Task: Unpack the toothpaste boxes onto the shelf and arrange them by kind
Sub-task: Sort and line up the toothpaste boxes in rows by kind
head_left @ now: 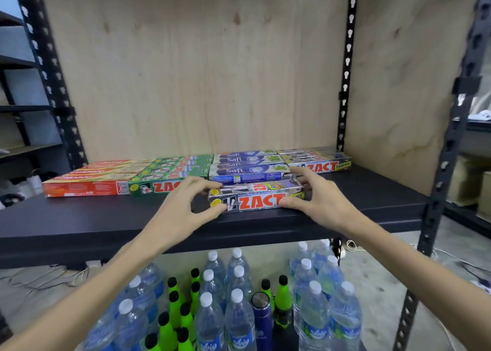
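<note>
Both hands hold one silver toothpaste box (256, 198) lying flat near the front of the black shelf (79, 225): left hand (183, 207) pinches its left end, right hand (316, 202) pinches its right end. Behind it lie red boxes (87, 183), green boxes (170, 175), blue boxes (247, 166) and more silver boxes (317, 160), left to right.

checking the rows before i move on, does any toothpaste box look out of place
Yes: one silver ZACT box sits forward of the blue Safi row, apart from the silver ZACT stack at far right. Both hands hold its ends.
</note>
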A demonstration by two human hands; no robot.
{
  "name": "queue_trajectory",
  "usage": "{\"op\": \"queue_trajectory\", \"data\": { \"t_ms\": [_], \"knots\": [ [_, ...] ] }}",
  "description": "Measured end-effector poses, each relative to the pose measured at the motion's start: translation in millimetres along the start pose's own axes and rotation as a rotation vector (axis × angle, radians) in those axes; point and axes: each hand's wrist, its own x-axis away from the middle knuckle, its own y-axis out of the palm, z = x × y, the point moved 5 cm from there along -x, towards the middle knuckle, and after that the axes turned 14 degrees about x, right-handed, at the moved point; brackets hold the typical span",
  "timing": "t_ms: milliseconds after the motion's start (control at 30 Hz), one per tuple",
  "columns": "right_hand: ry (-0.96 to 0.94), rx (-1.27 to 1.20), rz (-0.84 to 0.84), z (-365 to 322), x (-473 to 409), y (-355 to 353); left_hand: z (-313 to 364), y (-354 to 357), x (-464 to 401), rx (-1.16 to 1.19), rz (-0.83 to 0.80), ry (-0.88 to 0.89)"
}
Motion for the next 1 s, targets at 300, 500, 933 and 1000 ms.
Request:
{"op": "queue_trajectory", "data": {
  "t_ms": [300,500,933,1000],
  "knots": [
    [0.075,0.07,0.013,54,5,-39,26,53,-41,0.008,-0.031,0.021],
    [0.116,0.108,0.0,84,0,-58,42,86,-66,-0.038,-0.035,0.027],
    [0.292,0.174,-0.017,148,-24,-83,65,157,-120,-0.136,-0.047,0.086],
    [0.302,0.168,-0.006,153,-29,-81,64,162,-125,-0.173,-0.044,0.11]
  ]
}}
